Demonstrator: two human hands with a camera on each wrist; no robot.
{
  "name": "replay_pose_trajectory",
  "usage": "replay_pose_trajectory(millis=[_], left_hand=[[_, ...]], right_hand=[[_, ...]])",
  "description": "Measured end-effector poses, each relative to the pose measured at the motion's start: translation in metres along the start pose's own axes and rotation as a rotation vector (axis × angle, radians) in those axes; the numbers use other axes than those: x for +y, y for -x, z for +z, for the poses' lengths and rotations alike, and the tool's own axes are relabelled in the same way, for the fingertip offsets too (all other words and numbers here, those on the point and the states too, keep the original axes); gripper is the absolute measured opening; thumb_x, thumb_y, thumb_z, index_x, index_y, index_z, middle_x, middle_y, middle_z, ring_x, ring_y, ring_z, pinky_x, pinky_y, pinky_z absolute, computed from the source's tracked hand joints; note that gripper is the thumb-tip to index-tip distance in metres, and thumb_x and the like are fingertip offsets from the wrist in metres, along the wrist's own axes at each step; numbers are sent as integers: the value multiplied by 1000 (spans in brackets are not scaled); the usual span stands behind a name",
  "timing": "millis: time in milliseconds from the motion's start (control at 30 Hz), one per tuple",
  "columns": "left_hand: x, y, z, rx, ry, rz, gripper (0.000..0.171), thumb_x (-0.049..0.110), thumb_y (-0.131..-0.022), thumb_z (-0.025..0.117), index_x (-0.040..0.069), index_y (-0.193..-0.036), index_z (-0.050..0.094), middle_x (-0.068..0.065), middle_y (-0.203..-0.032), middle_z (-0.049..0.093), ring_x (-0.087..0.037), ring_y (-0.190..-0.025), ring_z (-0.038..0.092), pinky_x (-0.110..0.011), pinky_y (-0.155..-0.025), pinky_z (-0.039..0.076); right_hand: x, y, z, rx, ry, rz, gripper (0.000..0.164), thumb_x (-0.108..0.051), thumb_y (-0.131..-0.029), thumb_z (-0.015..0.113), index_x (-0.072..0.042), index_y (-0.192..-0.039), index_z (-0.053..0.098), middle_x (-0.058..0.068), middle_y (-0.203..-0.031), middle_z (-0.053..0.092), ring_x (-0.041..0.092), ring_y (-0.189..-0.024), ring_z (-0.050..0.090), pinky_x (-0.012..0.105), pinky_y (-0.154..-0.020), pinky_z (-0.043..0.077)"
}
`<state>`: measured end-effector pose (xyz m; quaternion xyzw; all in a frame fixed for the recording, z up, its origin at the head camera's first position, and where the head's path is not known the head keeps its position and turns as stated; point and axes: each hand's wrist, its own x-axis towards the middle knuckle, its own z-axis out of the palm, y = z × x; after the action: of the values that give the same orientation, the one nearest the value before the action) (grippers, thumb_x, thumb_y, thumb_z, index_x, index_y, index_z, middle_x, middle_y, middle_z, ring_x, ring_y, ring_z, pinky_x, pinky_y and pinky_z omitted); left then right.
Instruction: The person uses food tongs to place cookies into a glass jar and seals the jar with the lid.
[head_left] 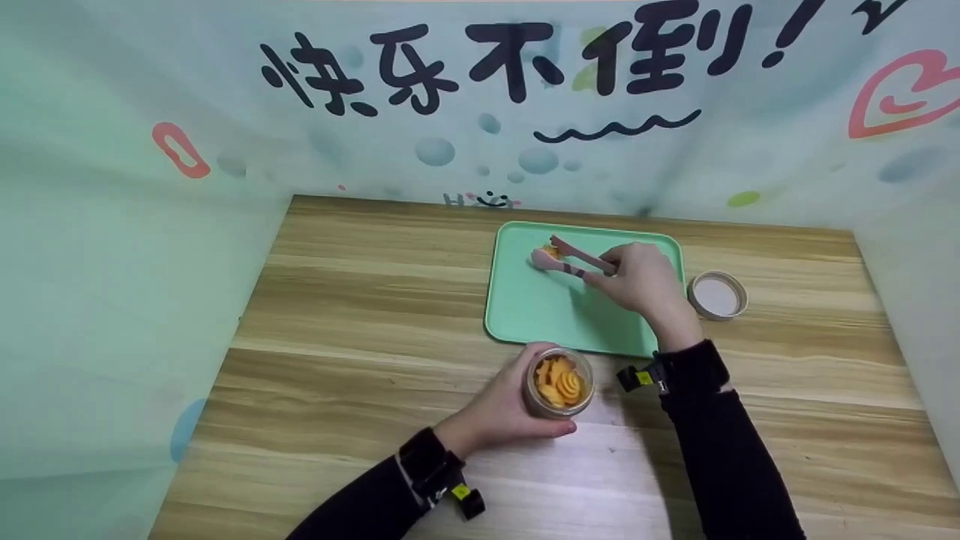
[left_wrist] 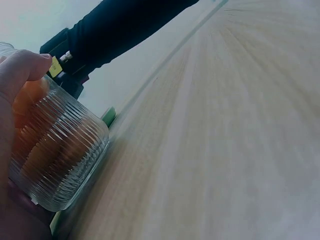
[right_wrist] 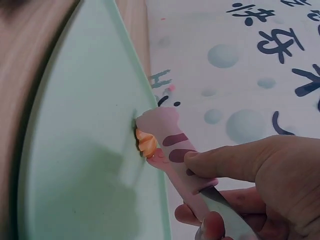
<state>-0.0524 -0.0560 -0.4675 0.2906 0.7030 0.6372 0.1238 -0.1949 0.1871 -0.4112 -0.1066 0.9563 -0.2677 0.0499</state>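
My left hand [head_left: 501, 411] grips a ribbed clear jar [left_wrist: 60, 145] from its left side, just in front of the tray. Orange pieces, some flower-shaped and some ridged [head_left: 559, 381], fill the jar, whose mouth faces up. Above the green tray [head_left: 585, 322] my right hand [head_left: 643, 279] holds pink tongs [right_wrist: 177, 150] with paw-like tips between thumb and fingers. One orange piece [right_wrist: 146, 142] sits at the tong tips, close to the tray's surface; whether it touches the tray I cannot tell.
A round lid [head_left: 718, 295] lies upside down on the wooden table [head_left: 360, 315], right of the tray. Behind the table hangs a printed backdrop [head_left: 375, 150] that also runs along both sides.
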Motion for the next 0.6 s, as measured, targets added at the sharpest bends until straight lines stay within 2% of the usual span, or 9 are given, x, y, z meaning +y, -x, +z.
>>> replay_pose_trajectory(millis=[167, 333, 467, 600], left_hand=[[1, 0, 0, -2, -4, 14, 91, 18, -73, 94, 16, -145, 39, 2, -137, 52, -15, -125, 52, -38, -109, 41], [-4, -1, 0, -1, 2, 19, 90, 18, -73, 94, 16, -145, 39, 2, -137, 52, -15, -124, 52, -37, -109, 41], [-21, -1, 2, 4, -3, 5, 94, 23, -72, 95, 20, -147, 38, 3, -138, 51, -16, -125, 52, -38, -109, 41], [-34, -2, 4, 3, -9, -8, 96, 31, -71, 96, 27, -147, 37, 4, -139, 50, -17, -125, 52, -38, -108, 42]], right_hand=[[2, 18, -12, 35, -52, -15, 30, -36, -91, 77, -7, -94, 77, 8, -90, 70, 22, -66, 48, 36, -56, 40], [-4, 43, -36, 53, -126, -23, 42, -44, -90, 77, -8, -111, 77, 8, -103, 71, 20, -62, 54, 33, -52, 43], [-7, 65, -56, 89, -190, -81, 42, -44, -88, 79, -10, -112, 78, 5, -93, 70, 20, -58, 59, 28, -45, 45], [-8, 89, -76, 112, -202, -195, 32, -36, -87, 82, -14, -111, 78, -1, -77, 68, 18, -56, 57, 25, -44, 43]])
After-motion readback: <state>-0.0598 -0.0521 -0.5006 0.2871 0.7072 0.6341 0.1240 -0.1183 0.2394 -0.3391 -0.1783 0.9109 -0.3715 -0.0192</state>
